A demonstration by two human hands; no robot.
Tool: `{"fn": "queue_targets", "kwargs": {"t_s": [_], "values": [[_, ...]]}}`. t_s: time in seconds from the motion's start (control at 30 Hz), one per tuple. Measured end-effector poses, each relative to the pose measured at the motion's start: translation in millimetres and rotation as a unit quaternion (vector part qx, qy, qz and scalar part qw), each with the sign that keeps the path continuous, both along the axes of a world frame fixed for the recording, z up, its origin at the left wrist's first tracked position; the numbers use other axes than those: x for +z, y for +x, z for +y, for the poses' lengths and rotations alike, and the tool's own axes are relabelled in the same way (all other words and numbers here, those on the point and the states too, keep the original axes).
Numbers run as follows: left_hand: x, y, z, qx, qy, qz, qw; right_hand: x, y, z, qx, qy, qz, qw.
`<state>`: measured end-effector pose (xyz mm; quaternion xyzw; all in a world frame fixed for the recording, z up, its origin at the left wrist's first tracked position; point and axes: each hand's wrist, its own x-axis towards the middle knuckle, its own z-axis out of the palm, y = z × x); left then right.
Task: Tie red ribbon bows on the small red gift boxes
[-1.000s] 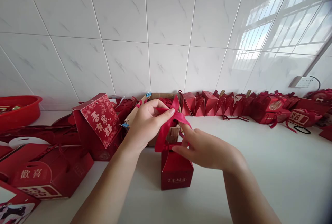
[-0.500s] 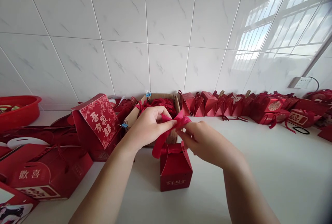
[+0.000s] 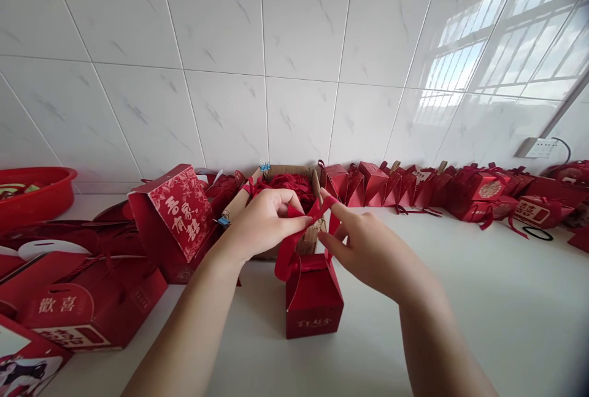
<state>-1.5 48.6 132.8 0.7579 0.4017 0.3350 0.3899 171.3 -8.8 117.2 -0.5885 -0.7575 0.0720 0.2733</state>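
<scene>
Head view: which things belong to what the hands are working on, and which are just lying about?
In hand: left hand and right hand, both pinching the red ribbon; small red box under it.
Lying about: cardboard box of ribbons; large printed red box; row of red boxes along the wall; red basin; black ring.

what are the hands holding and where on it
The red ribbon of the small red box: left hand pinches one strand, right hand the other, above the box.
</scene>
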Motion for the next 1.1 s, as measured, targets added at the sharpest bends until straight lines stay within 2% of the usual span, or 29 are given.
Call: {"fn": "queue_targets", "kwargs": {"t_s": [0.17, 0.47, 0.57, 0.7, 0.83, 0.93, 1.1], "values": [[-0.8, -1, 0, -0.019, -0.010, 0.001, 1.000, -3.3, -1, 6, 0.003, 0.008, -0.021, 1.000], [5.0, -3, -3, 0.011, 0.027, -0.003, 1.000, -2.0, 3, 7, 0.053, 0.004, 0.027, 0.998], [3.9, -4, -1, 0.015, 0.054, -0.005, 0.998, 1.8, 8, 5, 0.077, -0.029, 0.046, 0.996], [2.2, -7, 1, 0.060, 0.090, 0.009, 0.994, 7.3, 22, 3, 0.115, -0.085, 0.070, 0.987], [2.1, -9, 4, 0.123, 0.150, -0.012, 0.981, 10.5, 38, 1, 0.119, -0.109, 0.034, 0.986], [1.9, -11, 7, 0.154, 0.180, -0.018, 0.971, 12.8, 46, -5, 0.137, -0.080, -0.001, 0.987], [-0.9, -11, 13, 0.176, 0.193, 0.002, 0.965, 20.3, 48, -23, 0.176, 0.004, 0.006, 0.984]]}}
